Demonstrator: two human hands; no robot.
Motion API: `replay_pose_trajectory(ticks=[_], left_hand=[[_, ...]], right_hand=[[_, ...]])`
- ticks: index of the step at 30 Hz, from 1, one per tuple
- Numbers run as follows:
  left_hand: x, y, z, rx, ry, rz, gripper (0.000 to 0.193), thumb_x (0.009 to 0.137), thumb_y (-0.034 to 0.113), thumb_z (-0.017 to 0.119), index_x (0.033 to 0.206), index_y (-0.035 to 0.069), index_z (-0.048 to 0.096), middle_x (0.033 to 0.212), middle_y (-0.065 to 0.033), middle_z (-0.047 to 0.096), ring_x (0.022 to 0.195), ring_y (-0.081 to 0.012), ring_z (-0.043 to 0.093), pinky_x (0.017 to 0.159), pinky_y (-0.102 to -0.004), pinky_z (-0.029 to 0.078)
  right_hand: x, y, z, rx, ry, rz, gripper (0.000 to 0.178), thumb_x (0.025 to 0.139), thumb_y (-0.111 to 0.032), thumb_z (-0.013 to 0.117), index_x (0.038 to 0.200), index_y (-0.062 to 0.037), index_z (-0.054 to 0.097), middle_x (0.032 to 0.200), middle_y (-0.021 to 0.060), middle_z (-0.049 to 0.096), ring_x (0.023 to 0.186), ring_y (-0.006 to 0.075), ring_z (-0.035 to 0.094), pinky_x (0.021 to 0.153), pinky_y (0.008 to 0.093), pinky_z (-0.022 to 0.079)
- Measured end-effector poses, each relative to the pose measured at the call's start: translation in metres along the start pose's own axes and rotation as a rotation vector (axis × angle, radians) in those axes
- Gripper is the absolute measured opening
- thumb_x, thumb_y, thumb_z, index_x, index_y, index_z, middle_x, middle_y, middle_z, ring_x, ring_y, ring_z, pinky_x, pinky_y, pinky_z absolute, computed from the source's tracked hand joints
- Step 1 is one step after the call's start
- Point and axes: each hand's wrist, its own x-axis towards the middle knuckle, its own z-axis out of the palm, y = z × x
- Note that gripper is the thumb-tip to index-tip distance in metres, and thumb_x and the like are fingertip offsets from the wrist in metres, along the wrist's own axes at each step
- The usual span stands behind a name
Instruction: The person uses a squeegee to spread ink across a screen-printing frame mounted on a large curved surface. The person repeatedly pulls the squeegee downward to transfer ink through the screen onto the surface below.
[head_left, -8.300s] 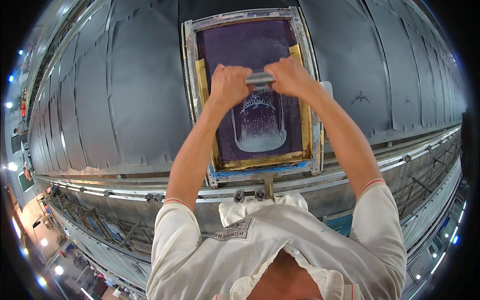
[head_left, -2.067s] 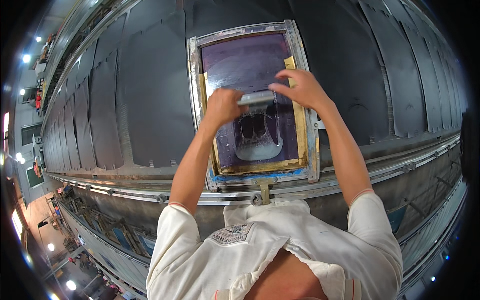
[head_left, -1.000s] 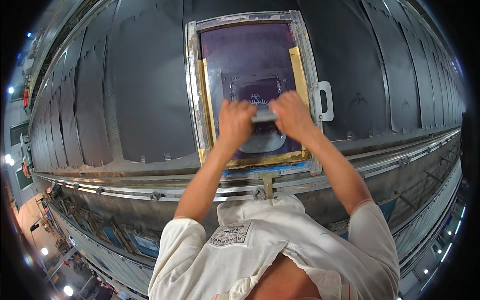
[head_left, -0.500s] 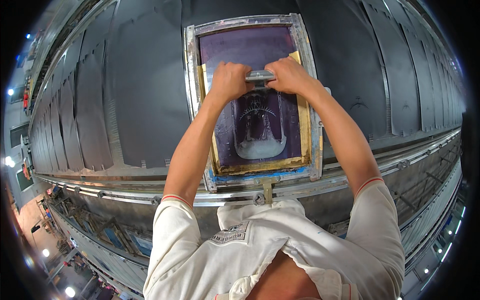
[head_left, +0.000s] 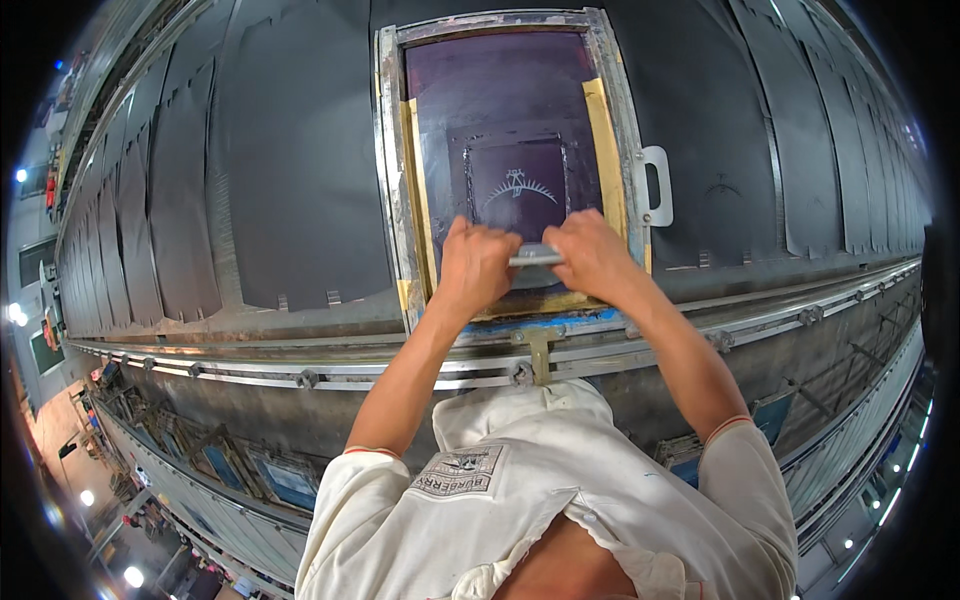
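Observation:
My left hand [head_left: 477, 260] and my right hand [head_left: 592, 254] are closed on the two ends of a squeegee [head_left: 536, 257], fingers wrapped over its grey bar. It stands near the close end of a screen-printing frame [head_left: 391, 160]. Purple mesh [head_left: 490, 80] fills the metal frame, with yellow tape [head_left: 597, 110] along its inner sides. Beyond my hands a pale curved, spiky design [head_left: 519, 187] shows on the mesh, inside a rectangular outline. The squeegee's lower edge and the ink by it are mostly hidden by my hands and the bar.
Dark sheets [head_left: 300, 150] lie in a row along the long table, on both sides of the frame. Some sheets at right bear a faint printed design [head_left: 722, 188]. A white handle [head_left: 657, 187] juts from the frame's right side. A metal rail [head_left: 450, 375] with knobs runs along the near edge.
Both hands have pulled the squeegee toward me, from the middle of the mesh to its near end. The white ink that lay below the design is no longer seen there.

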Motion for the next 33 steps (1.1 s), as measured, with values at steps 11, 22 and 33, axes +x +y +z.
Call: replay_pose_trajectory(ticks=[11,22,33], left_hand=[[0.09,-0.04,-0.061,0.025,0.002,-0.143,0.021,0.073,0.019,0.084,0.092,0.013,0.078,0.085,-0.0135,0.074,0.08,-0.0366,0.069,0.077,-0.0468,0.055],[-0.075,0.045,0.021,0.043,0.328,0.001,0.062,0.056,-0.008,0.072,0.114,0.012,0.073,0.122,-0.0008,0.071,0.091,-0.0236,0.059,0.078,-0.0394,0.043],[-0.149,-0.105,-0.07,0.185,0.146,-0.176,0.037,0.062,0.002,0.078,0.097,0.012,0.076,0.1,-0.0021,0.075,0.096,-0.0275,0.063,0.086,-0.0432,0.045]], right_hand=[[0.0,0.111,-0.044,0.191,0.638,0.827,0.031,0.098,-0.036,0.067,0.1,-0.0052,0.069,0.089,0.0171,0.072,0.085,0.0363,0.069,0.079,0.0449,0.052],[-0.003,0.108,-0.051,0.379,0.754,0.82,0.033,0.098,-0.039,0.069,0.096,-0.006,0.071,0.082,0.0136,0.076,0.077,0.0292,0.074,0.07,0.039,0.052],[0.127,-0.006,0.076,0.539,0.827,0.566,0.025,0.095,-0.03,0.072,0.098,-0.005,0.07,0.089,0.0189,0.073,0.084,0.0368,0.073,0.075,0.0436,0.055]])
